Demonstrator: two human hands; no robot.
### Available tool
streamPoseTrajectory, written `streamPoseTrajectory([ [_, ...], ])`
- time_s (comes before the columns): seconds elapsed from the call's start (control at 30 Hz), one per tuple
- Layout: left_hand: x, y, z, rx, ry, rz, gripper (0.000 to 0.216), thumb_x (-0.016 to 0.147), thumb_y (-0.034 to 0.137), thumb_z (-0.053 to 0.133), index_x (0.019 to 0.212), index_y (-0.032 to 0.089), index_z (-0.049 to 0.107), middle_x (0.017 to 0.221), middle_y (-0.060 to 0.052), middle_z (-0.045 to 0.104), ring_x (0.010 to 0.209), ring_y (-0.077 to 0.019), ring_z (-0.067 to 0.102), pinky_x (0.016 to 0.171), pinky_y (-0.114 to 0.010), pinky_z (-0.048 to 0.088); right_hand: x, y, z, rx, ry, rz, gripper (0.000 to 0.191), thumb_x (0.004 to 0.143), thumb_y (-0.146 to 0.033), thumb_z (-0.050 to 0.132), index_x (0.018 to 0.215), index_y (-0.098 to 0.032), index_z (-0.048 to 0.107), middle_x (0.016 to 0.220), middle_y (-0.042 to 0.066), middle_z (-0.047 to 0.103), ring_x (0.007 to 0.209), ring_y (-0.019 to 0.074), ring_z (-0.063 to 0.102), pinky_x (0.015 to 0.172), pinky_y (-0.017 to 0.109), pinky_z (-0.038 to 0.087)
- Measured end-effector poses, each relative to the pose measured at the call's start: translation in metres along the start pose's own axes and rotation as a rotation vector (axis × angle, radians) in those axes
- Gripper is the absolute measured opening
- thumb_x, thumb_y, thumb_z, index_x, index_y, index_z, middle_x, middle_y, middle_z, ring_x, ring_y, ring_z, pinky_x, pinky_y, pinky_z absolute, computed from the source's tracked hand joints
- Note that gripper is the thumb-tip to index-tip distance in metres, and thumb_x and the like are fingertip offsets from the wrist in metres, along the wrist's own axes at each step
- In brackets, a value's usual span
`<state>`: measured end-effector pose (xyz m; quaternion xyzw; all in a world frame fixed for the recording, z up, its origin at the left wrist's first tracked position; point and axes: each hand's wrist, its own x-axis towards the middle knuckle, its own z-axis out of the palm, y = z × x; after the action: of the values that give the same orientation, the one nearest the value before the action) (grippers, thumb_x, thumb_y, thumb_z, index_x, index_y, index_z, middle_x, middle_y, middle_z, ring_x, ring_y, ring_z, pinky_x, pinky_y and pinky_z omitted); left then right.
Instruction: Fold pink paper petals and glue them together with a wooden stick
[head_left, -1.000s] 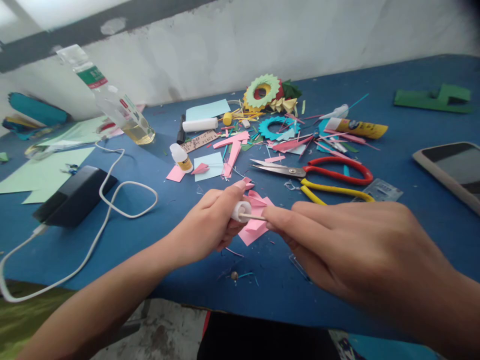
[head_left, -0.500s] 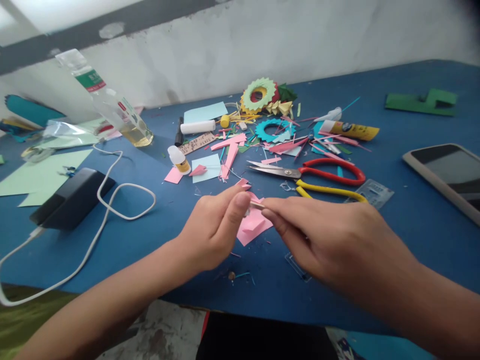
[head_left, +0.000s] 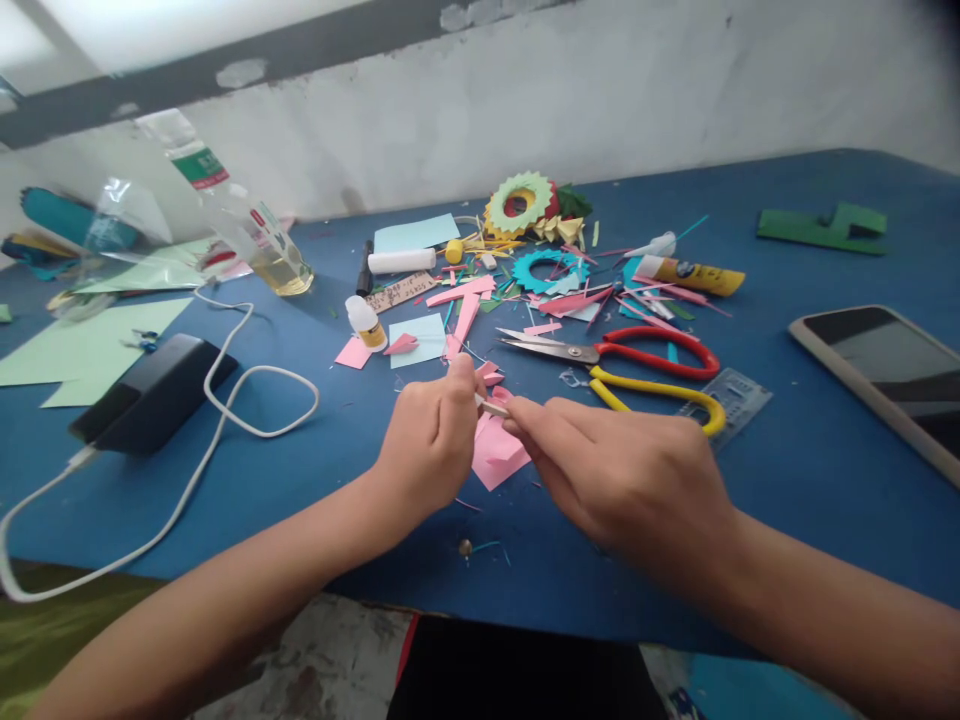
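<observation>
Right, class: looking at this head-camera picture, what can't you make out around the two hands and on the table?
Head view, left hand: curled fingers hide what its grip encloses.
Head view, stick: the right hand covers its far end.
Head view, bottle: label print too small and blurred.
Head view, phone: cut off by the right edge.

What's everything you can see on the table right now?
table: one, blue, under everything
scissors: one, red and yellow handles, centre
phone: one, dark screen, right edge
power bank: one, black, left, with white cable
bottle: one, clear, back left, tilted
glue tube: one, yellow, back right
paper rosettes: two, green-yellow and teal, back centre
pink paper: one folded piece, beneath the hands
thin stick: one, pale, between the hands
left hand: closed at stick's end
right hand: pinching the stick
</observation>
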<state>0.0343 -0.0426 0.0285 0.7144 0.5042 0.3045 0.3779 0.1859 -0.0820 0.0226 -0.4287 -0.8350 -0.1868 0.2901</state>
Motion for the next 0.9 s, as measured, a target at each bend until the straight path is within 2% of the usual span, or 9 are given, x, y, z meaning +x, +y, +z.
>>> streamPoseTrajectory([
  [0.1,0.001,0.0,0.003,-0.297,-0.121,-0.156,0.048,0.092,0.036,0.024,0.047,0.021,0.026,0.041,0.005,0.025,0.04,-0.0089,0.023,0.043,-0.024,0.022,0.004,0.003,-0.004,-0.168,0.052,-0.102,0.018,0.086,-0.013,0.052,0.092,-0.015,0.069,0.055,-0.003,0.058,0.048,0.0103,0.048,0.047,0.027,0.025],
  [0.23,0.003,0.001,-0.002,-0.509,-0.325,-0.382,0.046,0.091,0.035,0.022,0.047,0.021,0.023,0.039,0.007,0.021,0.036,-0.0076,0.014,0.036,-0.021,0.015,0.008,0.009,-0.01,-0.207,0.027,-0.185,0.022,0.089,-0.013,0.048,0.096,-0.015,0.069,0.055,-0.002,0.056,0.052,0.0116,0.047,0.05,0.027,0.027],
  [0.33,0.004,0.003,-0.011,-0.5,-0.544,-0.542,0.041,0.088,0.034,0.024,0.049,0.021,0.023,0.039,0.007,0.02,0.035,-0.0071,0.011,0.033,-0.021,0.009,0.008,0.013,-0.012,-0.193,0.021,-0.245,0.021,0.089,-0.013,0.048,0.092,-0.016,0.069,0.056,-0.002,0.057,0.053,0.0117,0.047,0.051,0.027,0.029],
  [0.43,0.006,0.003,-0.016,-0.401,-0.649,-0.582,0.033,0.084,0.028,0.027,0.052,0.021,0.025,0.041,0.008,0.02,0.035,-0.0069,0.011,0.032,-0.02,0.009,0.007,0.014,-0.01,-0.14,0.028,-0.273,0.016,0.087,-0.016,0.053,0.089,-0.017,0.069,0.056,-0.003,0.059,0.054,0.0114,0.048,0.051,0.026,0.03],
  [0.53,0.005,0.002,-0.016,-0.284,-0.602,-0.465,0.03,0.083,0.028,0.033,0.055,0.02,0.029,0.042,0.008,0.023,0.036,-0.0066,0.017,0.033,-0.019,0.014,0.006,0.01,-0.008,-0.077,0.036,-0.219,0.015,0.085,-0.023,0.057,0.079,-0.018,0.07,0.058,-0.003,0.062,0.053,0.0119,0.051,0.05,0.027,0.032],
  [0.67,0.002,0.0,-0.011,-0.185,-0.409,-0.308,0.037,0.088,0.033,0.03,0.054,0.02,0.03,0.041,0.008,0.025,0.038,-0.007,0.021,0.036,-0.02,0.017,0.007,0.004,-0.008,-0.05,0.102,-0.197,0.012,0.084,-0.017,0.059,0.078,-0.015,0.07,0.061,-0.002,0.065,0.055,0.0129,0.056,0.049,0.028,0.035],
  [0.77,0.001,-0.002,-0.006,-0.262,-0.304,-0.295,0.042,0.09,0.04,0.025,0.053,0.02,0.032,0.04,0.007,0.024,0.036,-0.0075,0.019,0.036,-0.022,0.017,0.006,0.001,-0.009,-0.051,0.12,-0.227,0.014,0.084,-0.009,0.056,0.081,-0.011,0.069,0.067,0.002,0.069,0.062,0.0138,0.061,0.05,0.027,0.038],
  [0.9,-0.002,-0.001,0.0,-0.394,-0.235,-0.227,0.046,0.091,0.043,0.026,0.052,0.019,0.032,0.041,0.007,0.026,0.037,-0.0072,0.022,0.038,-0.022,0.019,0.005,0.001,-0.008,-0.036,0.11,-0.198,0.015,0.085,-0.009,0.054,0.084,-0.011,0.069,0.075,0.003,0.071,0.058,0.0121,0.061,0.049,0.026,0.04],
])
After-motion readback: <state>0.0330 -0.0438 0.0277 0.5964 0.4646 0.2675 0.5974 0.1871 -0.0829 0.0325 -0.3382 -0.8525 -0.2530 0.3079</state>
